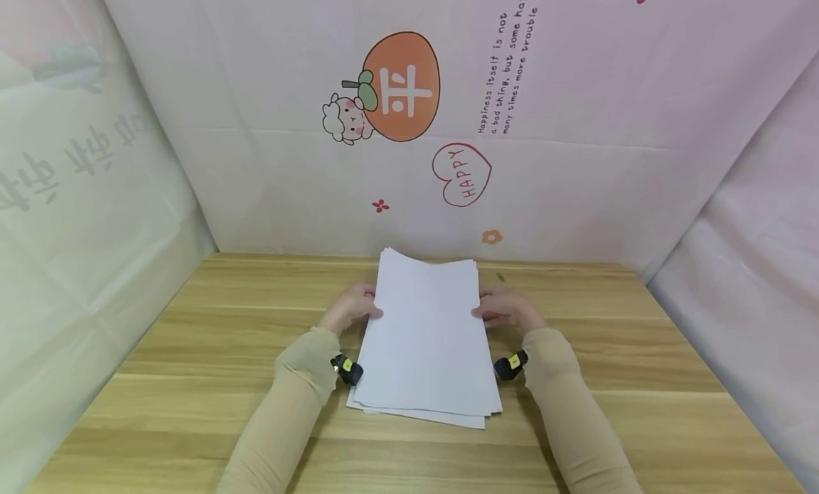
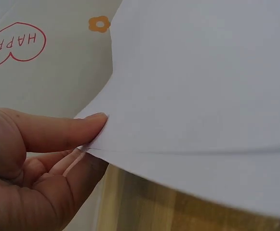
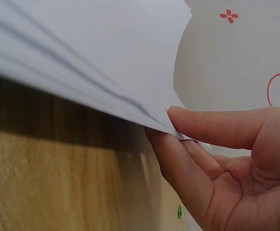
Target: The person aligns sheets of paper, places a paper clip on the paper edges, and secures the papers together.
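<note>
A loose stack of white paper sheets [image 1: 425, 337] is held between both hands over the table, its edges not quite lined up and its far end sagging in the middle. My left hand [image 1: 351, 306] pinches the left edge, thumb on top and fingers beneath, as the left wrist view shows on the paper [image 2: 193, 86]. On the opposite edge, my right hand [image 1: 508, 309] pinches the sheets the same way. In the right wrist view several layers of paper [image 3: 106, 57] fan slightly apart near the thumb. Wood shows under the raised edges.
The wood-grain table [image 1: 192, 366] spreads out on both sides of the paper. Behind it hangs a white printed cloth [image 1: 288, 195], with more cloth along the left and right. A small green mark [image 1: 500, 277] lies near the table's back, beyond the right hand.
</note>
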Tool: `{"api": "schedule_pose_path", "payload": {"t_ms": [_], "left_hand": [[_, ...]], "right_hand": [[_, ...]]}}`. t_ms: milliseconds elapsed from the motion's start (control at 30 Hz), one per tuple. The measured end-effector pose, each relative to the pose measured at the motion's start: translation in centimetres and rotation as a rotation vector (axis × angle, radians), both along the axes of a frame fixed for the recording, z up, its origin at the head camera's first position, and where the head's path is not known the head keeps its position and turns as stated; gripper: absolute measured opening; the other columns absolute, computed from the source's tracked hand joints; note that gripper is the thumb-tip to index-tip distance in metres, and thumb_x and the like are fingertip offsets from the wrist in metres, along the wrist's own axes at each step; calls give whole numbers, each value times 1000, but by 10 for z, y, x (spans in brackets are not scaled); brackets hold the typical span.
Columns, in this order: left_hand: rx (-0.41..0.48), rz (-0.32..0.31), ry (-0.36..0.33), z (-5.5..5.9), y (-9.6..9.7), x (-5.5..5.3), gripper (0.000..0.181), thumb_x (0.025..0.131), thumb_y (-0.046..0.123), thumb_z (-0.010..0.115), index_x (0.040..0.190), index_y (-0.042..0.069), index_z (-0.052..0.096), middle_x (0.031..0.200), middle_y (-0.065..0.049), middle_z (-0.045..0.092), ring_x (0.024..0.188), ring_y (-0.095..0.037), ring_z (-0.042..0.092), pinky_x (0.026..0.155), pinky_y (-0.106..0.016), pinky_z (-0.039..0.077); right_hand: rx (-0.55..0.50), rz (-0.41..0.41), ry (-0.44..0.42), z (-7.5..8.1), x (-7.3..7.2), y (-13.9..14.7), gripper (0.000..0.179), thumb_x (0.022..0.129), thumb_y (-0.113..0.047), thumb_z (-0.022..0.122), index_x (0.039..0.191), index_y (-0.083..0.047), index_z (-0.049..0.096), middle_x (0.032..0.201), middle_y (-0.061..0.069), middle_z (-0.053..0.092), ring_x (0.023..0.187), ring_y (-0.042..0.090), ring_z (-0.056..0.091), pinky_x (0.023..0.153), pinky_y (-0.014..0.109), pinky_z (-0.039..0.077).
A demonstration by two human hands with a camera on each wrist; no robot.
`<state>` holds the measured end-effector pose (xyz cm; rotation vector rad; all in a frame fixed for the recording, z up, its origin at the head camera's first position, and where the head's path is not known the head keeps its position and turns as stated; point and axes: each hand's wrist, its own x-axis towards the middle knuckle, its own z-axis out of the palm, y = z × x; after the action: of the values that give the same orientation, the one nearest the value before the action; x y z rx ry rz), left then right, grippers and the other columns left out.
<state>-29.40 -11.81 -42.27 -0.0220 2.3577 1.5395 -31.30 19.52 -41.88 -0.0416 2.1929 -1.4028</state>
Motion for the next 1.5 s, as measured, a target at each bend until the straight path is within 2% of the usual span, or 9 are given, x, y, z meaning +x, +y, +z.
{"api": "schedule_pose_path", "payload": {"t_ms": [233,400,600,867,1000,1200,1367,1500], "left_hand": [[-3,29,35,4,1,0,60,79,-8,63,135,-7,44,134,-26,49,123,-36,49,105,-46,39],[-22,47,64,8,1,1,60,80,-5,64,136,-5,44,138,-24,47,126,-35,47,105,-46,38],[4,72,66,11,1,3,59,81,-6,63,137,-2,45,135,-22,51,122,-33,51,102,-44,43],[13,126,105,13,1,3,54,83,-4,61,135,-1,48,129,-23,56,118,-35,54,101,-47,42],[38,137,114,16,2,2,53,83,-5,60,135,-2,48,131,-24,54,118,-36,53,100,-48,42],[64,138,118,23,4,4,55,84,-6,58,137,-2,44,134,-24,51,121,-36,52,100,-47,43],[78,131,138,31,7,9,56,85,-6,56,140,-3,41,135,-25,50,122,-37,51,100,-48,42],[93,137,153,38,9,12,57,85,-7,55,140,-3,40,136,-25,49,124,-38,49,102,-49,41]], "right_hand": [[-37,-5,-5,4,2,1,61,89,0,57,140,12,26,136,31,42,94,18,58,83,30,52],[-46,-13,15,9,6,2,61,90,-1,56,140,13,24,139,32,38,102,22,57,90,34,51],[-60,-17,32,12,7,4,63,91,-3,57,141,13,23,141,33,35,112,28,55,95,38,48],[-106,-32,76,15,9,3,59,92,-4,57,140,10,26,140,30,38,111,26,54,102,42,43],[-136,-56,87,18,11,3,56,93,-4,57,139,10,29,139,29,41,104,20,57,100,42,44],[-181,-83,106,23,13,3,53,93,-4,56,138,9,32,136,28,46,94,13,61,98,43,46],[-195,-89,152,27,16,4,49,93,-2,56,136,8,35,130,25,51,91,11,61,98,45,46],[-203,-86,183,31,18,4,49,93,-3,56,135,10,34,131,27,50,91,11,61,98,46,45]]}}
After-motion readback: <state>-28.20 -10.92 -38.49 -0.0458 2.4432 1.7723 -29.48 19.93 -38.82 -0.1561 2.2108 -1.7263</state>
